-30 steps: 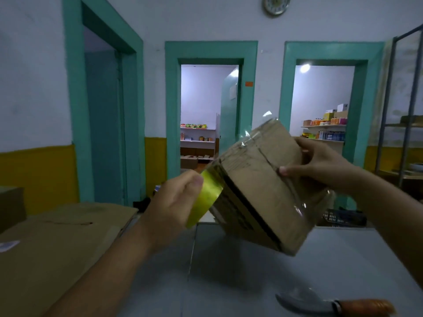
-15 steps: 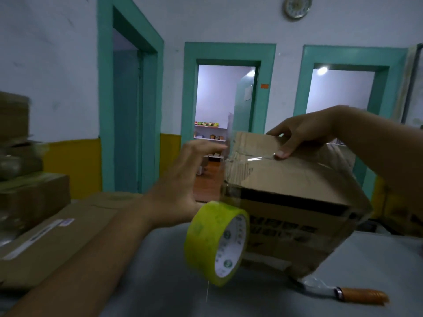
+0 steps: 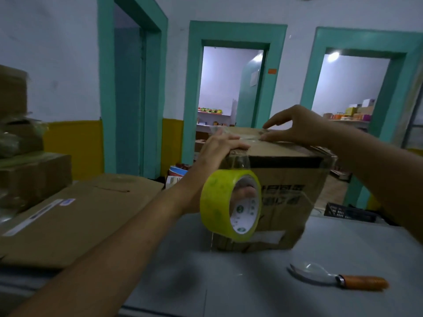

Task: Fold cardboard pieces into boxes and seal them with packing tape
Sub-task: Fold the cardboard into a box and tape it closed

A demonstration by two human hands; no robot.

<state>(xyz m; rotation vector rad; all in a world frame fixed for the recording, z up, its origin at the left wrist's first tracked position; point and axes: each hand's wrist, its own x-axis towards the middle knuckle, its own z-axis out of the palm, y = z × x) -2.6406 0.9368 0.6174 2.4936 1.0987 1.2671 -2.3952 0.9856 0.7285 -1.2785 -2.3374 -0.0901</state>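
A brown cardboard box [image 3: 293, 202] stands upright on the grey table [image 3: 229, 284]. My left hand [image 3: 215, 149] rests on the box's top left corner, fingers laid over the clear tape there. A yellow-green packing tape roll [image 3: 215, 202] hangs in front of that corner on a strip of tape running up to the top edge; part of my thumb shows through its core. Further back on the top face my right hand [image 3: 297, 126] presses the tape strip with straight fingers.
A knife [image 3: 338, 279] with an orange handle lies on the table at the front right. Flattened cardboard [image 3: 80, 216] lies to the left, with stacked boxes [image 3: 27, 175] behind it. A black crate [image 3: 350, 212] sits beyond the table's far right edge.
The box has gone from tilted in the air to standing on the table. My left hand has let go of the roll, which now hangs on its tape. Both hands moved onto the top.
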